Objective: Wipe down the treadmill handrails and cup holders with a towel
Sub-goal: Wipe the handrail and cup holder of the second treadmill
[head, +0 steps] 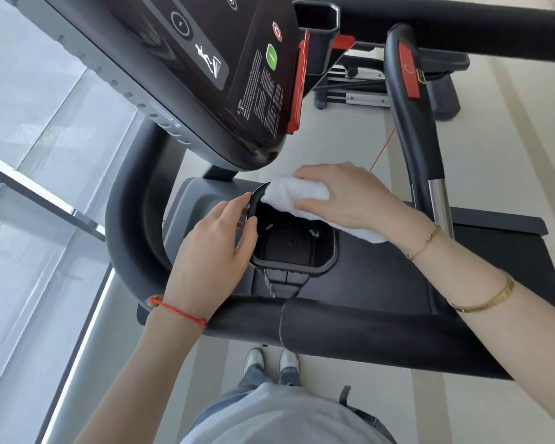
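Note:
A black cup holder (pixel 293 265) sits in the middle of the view, below the treadmill console. My right hand (pixel 350 197) holds a folded white towel (pixel 293 195) and presses it against the holder's far rim. My left hand (pixel 217 245) grips the holder's left rim, thumb on the inside, fingers along the outer edge. A thick black handrail (pixel 350 334) runs across the near side and curves up on the left (pixel 125 225). A second cup holder (pixel 318 20) shows at the top.
The console panel (pixel 231 75) with its green button hangs above the left hand. A black and chrome front grip bar (pixel 430 174) with a red stop switch rises at right. The treadmill belt (pixel 382 270) lies under the holder. Window frames fill the left side.

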Tool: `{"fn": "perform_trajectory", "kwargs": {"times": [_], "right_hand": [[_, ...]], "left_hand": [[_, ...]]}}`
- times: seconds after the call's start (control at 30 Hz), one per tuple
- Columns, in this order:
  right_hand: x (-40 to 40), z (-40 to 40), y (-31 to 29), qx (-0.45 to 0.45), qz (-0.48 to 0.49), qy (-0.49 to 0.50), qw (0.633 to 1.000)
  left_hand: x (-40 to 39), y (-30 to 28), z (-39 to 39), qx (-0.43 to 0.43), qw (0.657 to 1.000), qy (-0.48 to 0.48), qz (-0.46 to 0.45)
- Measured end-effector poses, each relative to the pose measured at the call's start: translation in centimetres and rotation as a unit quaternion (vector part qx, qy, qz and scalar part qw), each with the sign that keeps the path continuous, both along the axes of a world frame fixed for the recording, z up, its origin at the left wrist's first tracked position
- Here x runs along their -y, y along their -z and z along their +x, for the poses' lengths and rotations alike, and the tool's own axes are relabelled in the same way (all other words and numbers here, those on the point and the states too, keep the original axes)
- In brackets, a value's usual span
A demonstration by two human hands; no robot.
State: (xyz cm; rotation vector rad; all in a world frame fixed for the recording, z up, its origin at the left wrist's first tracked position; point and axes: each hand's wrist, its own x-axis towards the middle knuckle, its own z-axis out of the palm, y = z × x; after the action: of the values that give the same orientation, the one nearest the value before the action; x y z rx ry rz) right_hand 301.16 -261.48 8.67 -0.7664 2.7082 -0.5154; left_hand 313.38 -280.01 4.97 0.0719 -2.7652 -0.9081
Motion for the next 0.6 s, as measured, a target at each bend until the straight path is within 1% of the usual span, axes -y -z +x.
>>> {"fn": "perform_trajectory", "kwargs": {"times": [0.13, 0.27, 0.4, 0.5, 0.6], "right_hand": [[-0.5, 2.1, 0.5, 0.003, -0.078, 0.103, 0.992], [-0.8, 4.2, 1.2, -0.008, -0.057, 0.152, 0.987], [-1.0, 5.9, 1.3, 0.052, -0.078, 0.194, 0.977], [-0.6, 5.4, 1.0, 0.064, -0.069, 0.189, 0.977], [0.0, 3.0, 0.3, 0.030, -0.009, 0.130, 0.991]], "left_hand": [[0.1, 0.0, -0.1, -0.001, 1.000, 0.001, 0.005], [0.2, 0.1, -0.1, 0.000, 1.000, 0.005, 0.015], [0.3, 0.2, -0.3, 0.002, 0.999, 0.006, 0.032], [0.3, 0.2, -0.3, 0.003, 0.999, 0.010, 0.040], [0.3, 0.2, -0.2, 0.006, 0.999, 0.013, 0.035]]}}
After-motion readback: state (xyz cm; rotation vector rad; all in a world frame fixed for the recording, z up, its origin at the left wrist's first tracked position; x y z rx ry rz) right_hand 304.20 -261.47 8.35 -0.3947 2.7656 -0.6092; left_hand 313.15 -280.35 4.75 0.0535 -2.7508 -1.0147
